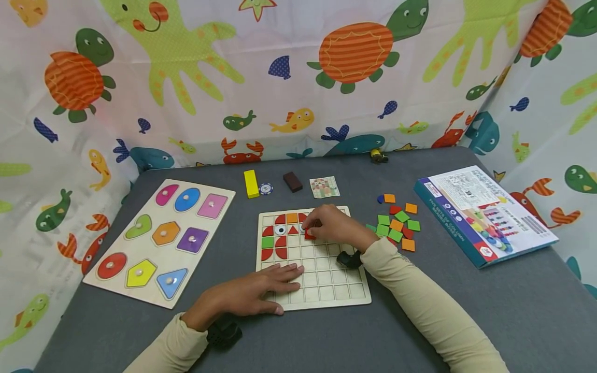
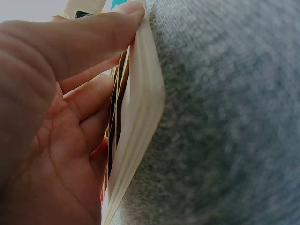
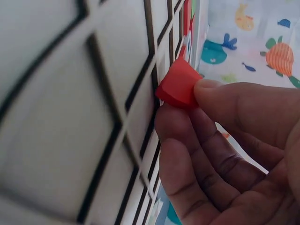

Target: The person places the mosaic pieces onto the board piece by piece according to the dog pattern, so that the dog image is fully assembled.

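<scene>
On the left of the grey table (image 1: 466,290) lies a shape puzzle board (image 1: 160,241) with coloured knobbed pieces. Right of it, the left hand (image 1: 252,292) rests flat, fingers straight, on the near left corner of the grid board (image 1: 326,282). Farther right, the right hand (image 1: 333,224) pinches a red tile (image 3: 178,84) in its grip against the board's upper rows. Loose coloured tiles (image 1: 397,223) lie just right of the board, a game box (image 1: 482,213) beyond them.
</scene>
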Available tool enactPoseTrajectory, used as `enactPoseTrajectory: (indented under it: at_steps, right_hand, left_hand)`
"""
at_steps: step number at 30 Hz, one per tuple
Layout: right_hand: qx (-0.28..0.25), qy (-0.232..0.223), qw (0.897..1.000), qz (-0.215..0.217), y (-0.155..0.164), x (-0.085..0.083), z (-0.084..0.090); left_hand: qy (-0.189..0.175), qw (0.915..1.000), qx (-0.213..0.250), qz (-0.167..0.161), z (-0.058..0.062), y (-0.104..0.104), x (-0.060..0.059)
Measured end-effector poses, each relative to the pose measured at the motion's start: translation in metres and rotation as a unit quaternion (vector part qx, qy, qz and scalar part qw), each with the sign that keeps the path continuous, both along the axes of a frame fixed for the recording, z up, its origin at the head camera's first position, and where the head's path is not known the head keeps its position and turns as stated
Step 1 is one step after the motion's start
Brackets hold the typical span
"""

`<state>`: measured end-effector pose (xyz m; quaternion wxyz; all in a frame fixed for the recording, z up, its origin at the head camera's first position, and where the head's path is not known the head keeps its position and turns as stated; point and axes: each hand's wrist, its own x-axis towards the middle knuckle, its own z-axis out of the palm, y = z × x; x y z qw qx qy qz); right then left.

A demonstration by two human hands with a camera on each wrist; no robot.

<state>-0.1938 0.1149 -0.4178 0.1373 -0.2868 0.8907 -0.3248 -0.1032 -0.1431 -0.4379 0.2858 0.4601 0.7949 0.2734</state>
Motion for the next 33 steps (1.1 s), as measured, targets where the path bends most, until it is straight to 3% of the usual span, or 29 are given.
enactPoseTrajectory:
  at_steps: [6, 11, 20, 33]
  right_hand:
    - [-0.005, 0.017, 1.0, 0.02, -0.008, 0.005, -0.001]
    - [0.004, 0.028, 1.0, 0.01, -0.011, 0.008, -0.002]
    - [0.02, 0.013, 1.0, 0.021, -0.01, 0.01, 0.0]
    - [0.0, 0.028, 0.999, -0.037, 0.039, 0.007, 0.014]
  left_hand:
    - [0.001, 1.0, 0.001, -0.001, -0.001, 0.0, 0.0]
    - [0.002, 1.0, -0.001, 0.0, -0.001, 0.001, -0.001]
    - [0.003, 1.0, -0.004, 0.005, 0.0, 0.001, 0.0]
    - [-0.005, 0.9999, -0.002, 0.009, 0.0, 0.001, 0.001]
